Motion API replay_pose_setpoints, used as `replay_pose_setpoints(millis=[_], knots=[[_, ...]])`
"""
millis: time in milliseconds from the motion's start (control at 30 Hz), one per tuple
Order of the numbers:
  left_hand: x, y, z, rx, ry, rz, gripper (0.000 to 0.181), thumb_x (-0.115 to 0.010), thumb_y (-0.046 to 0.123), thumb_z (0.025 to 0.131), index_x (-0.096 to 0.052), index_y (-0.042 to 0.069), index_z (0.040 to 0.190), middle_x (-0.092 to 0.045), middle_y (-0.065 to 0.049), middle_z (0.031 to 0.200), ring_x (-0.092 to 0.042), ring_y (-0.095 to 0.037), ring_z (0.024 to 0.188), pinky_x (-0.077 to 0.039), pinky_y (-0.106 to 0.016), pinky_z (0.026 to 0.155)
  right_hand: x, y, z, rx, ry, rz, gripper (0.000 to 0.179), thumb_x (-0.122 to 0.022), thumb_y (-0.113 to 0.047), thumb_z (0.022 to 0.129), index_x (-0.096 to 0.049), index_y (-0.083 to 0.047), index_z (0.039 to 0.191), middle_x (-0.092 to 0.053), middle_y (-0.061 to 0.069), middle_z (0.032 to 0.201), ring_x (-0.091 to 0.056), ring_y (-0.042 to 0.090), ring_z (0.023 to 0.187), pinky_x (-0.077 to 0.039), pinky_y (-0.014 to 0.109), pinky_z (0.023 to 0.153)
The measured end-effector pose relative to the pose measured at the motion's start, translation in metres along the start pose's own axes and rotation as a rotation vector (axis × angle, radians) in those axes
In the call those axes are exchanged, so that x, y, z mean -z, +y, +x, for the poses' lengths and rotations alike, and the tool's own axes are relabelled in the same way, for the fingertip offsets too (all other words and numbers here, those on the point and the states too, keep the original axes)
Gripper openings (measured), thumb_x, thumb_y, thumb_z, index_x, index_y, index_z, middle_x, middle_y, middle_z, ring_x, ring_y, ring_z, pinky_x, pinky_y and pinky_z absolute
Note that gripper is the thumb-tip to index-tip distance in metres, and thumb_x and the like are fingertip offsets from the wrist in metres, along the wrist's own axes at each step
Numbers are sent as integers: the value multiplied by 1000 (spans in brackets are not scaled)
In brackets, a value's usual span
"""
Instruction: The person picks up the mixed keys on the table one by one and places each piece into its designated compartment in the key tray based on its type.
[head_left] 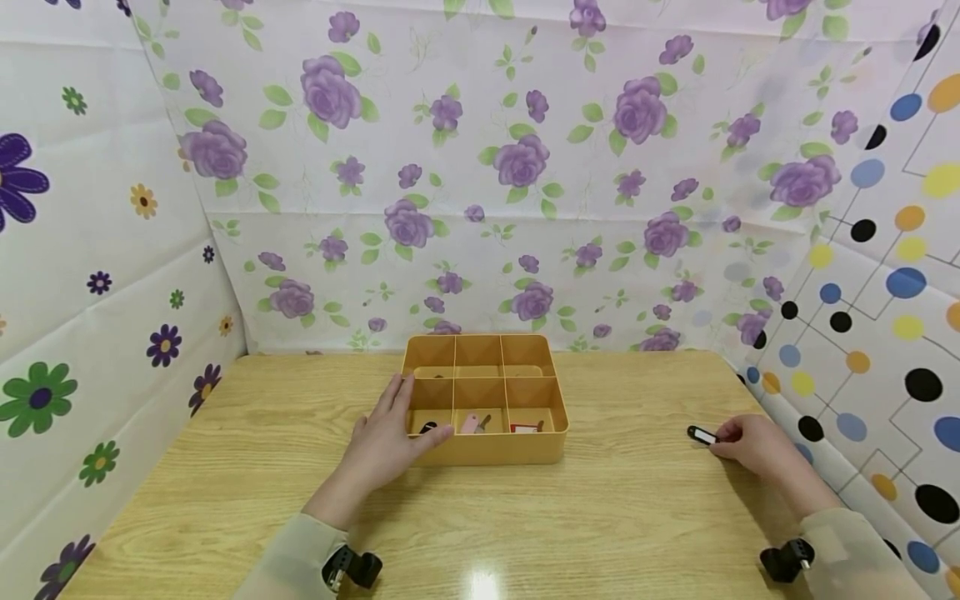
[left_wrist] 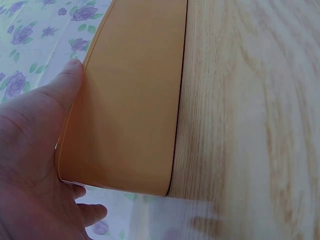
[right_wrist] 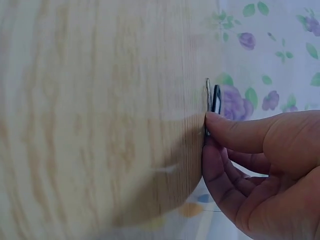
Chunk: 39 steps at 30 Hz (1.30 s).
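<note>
A tan divided organizer box point(head_left: 486, 448) stands on the table with small things in its front compartments. My left hand point(head_left: 384, 446) rests on its front left corner, thumb along the front rim and straight fingers along the left side. In the left wrist view, the thumb point(left_wrist: 70, 82) lies at the rim of the box wall point(left_wrist: 125, 100). Off to the right, my right hand point(head_left: 753, 446) pinches a small black key tag point(head_left: 702, 435) with a white label, low over the table. The right wrist view shows the tag point(right_wrist: 216, 99) edge-on beside a thin metal piece point(right_wrist: 208, 92).
In the front compartments lie a black item point(head_left: 428, 427), a pink tag point(head_left: 470, 423) and a red-and-white tag point(head_left: 525, 428). The wood table point(head_left: 600, 517) ends at a flowered cloth point(head_left: 465, 167) behind, with patterned cloths at left and right.
</note>
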<state>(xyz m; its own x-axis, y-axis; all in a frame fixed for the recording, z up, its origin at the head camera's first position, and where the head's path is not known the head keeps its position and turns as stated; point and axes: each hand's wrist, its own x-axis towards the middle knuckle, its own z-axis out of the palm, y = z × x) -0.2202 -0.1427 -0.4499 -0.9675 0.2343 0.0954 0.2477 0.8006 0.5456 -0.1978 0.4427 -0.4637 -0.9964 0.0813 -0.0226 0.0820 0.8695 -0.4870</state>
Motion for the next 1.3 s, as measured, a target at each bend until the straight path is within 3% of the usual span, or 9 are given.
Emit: replay_pose_setpoints(millis=[267, 633, 900, 1300], knots=[[1, 0, 0, -4, 2, 0, 121, -65, 79, 98, -6, 11, 179, 1, -16, 185, -28, -50, 162, -10, -85, 122, -1, 3, -2, 26, 32, 47, 30, -88, -17, 94, -65, 2, 96, -65, 9, 89, -56, 22, 78, -48, 36, 70], [0, -1, -2, -4, 6, -13, 127, -61, 88, 93, -8, 10, 179, 0, -16, 185, -30, -50, 161, -10, -85, 122, -5, 5, -2, -17, 56, 84, 27, -84, -22, 100, -68, 0, 97, -66, 7, 91, -56, 21, 80, -46, 34, 69], [0, 0, -2, -5, 7, -10, 126, -64, 83, 95, -2, 12, 179, -2, -17, 184, -30, -49, 162, -12, -86, 121, -9, -3, -2, -23, 74, 84, 31, -80, -34, 104, -72, -5, 98, -62, 2, 84, -53, 21, 78, -41, 32, 66], [-1, 0, 0, 7, 10, -7, 132, -61, 87, 93, -2, 4, 177, -1, -18, 184, -26, -48, 163, -11, -84, 123, -11, -26, 1, -15, 85, 146, 30, -79, -32, 104, -73, -3, 100, -64, 2, 81, -55, 22, 76, -43, 32, 63]])
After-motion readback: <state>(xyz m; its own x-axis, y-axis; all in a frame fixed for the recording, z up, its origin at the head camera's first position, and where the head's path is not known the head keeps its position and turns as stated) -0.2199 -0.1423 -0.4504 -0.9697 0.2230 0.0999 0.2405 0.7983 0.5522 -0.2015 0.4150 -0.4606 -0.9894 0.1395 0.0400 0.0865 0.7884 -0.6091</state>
